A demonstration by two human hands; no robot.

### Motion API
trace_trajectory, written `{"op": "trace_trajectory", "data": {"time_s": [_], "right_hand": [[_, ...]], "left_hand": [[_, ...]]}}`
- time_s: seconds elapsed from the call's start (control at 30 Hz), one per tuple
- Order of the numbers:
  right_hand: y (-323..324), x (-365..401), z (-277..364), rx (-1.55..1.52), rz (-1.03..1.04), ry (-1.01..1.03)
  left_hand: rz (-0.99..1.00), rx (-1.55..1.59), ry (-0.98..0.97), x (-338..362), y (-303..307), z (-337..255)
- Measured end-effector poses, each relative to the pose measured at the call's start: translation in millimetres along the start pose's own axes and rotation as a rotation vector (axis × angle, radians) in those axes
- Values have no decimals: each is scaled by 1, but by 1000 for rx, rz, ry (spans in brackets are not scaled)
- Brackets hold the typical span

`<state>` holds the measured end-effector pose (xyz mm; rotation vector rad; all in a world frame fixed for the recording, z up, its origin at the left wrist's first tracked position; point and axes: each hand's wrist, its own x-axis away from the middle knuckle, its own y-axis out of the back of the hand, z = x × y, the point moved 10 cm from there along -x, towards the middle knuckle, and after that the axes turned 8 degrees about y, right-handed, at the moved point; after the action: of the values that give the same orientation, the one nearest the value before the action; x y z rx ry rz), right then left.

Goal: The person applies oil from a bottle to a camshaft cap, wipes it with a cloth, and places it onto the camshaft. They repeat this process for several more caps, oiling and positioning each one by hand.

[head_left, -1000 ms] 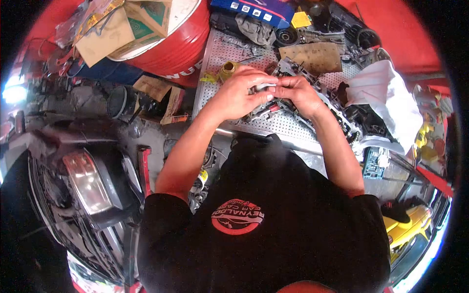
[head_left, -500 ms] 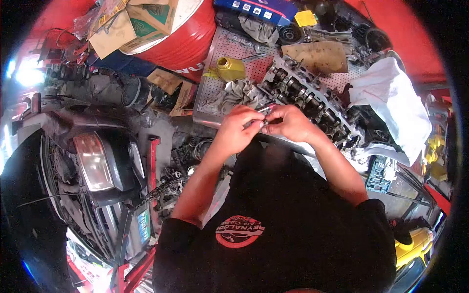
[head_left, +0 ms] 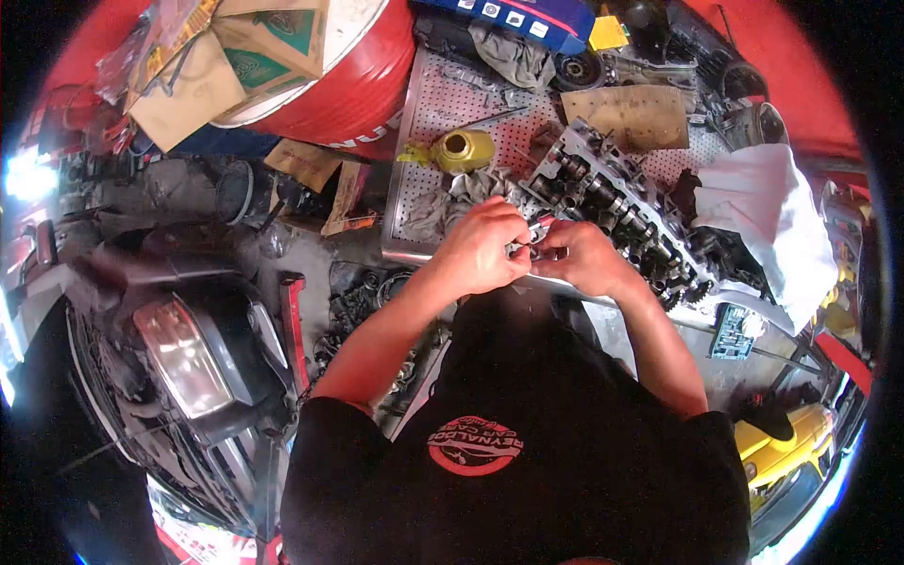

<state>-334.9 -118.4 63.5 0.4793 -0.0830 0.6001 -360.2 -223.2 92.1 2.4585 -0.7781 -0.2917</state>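
My left hand (head_left: 487, 247) and my right hand (head_left: 584, 258) meet in front of my chest, at the near edge of the metal workbench (head_left: 407, 252). Their fingers pinch a small metal part (head_left: 539, 229), mostly covered by the fingertips, so its kind cannot be made out. Just past my left hand lies a crumpled grey rag (head_left: 471, 193), with a yellow oil bottle (head_left: 478, 149), its mouth uncapped, behind it. Beyond my right hand an engine cylinder head (head_left: 617, 207) rests diagonally on the bench, its camshaft and valve gear exposed.
A red drum (head_left: 363, 85) with cardboard boxes (head_left: 259, 61) on top stands at the back left. White cloth (head_left: 753, 217) drapes the bench's right side. A dark car with a headlight (head_left: 184, 358) is at left. A teal socket tray (head_left: 732, 331) sits at right.
My head view has shifted a little, moving the bench rightward in the picture. My left hand has turned, its back now more toward me; both hands stay together around the small part.
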Motion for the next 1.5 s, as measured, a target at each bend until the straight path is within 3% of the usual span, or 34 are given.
{"op": "trace_trajectory", "data": {"time_s": [0.17,0.27,0.3,0.47,0.57,0.67,0.73,0.8,1.1,1.5], "right_hand": [[8,-25,-6,-42,-125,-12],[23,-41,6,-70,-159,-41],[28,-47,10,-53,-171,-36],[47,-60,12,-11,-253,-41],[52,-56,-6,-53,-298,-170],[49,-51,-21,-105,-315,-263],[33,-46,-41,-52,-291,-274],[20,-42,-56,-92,-287,-300],[9,-26,-88,-193,-338,-522],[3,-26,-97,-193,-337,-571]], "left_hand": [[116,78,-32,-31,25,13],[240,268,140,-49,30,29],[257,193,-44,-58,33,21],[379,234,-91,-96,68,25],[258,329,167,-132,96,79],[0,248,405,-166,82,198],[-138,-80,221,-184,52,257],[-153,-184,71,-191,16,295],[-222,-237,-45,-204,-29,320],[-164,-372,-196,-206,-40,313]]}}
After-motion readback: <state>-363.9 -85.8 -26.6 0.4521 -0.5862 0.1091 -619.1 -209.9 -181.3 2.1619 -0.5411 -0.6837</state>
